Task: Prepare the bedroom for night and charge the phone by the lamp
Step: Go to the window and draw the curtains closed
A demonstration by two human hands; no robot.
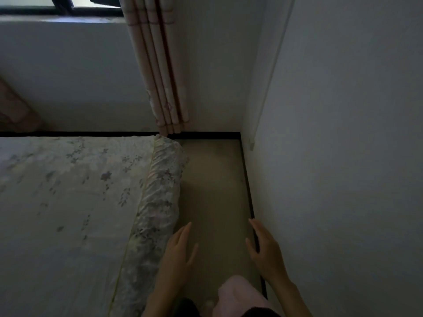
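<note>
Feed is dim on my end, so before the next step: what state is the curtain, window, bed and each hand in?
Curtain: gathered to one side, not drawn across.
Window: uncovered, daylight showing; open or shut unclear.
Bed: floral sheet spread flat.
Left hand: fingers straight, holding nothing.
Right hand: fingers straight, holding nothing, close to the wall.

You have a narrow tan floor strip between the floral-sheeted bed and white wall.
</note>
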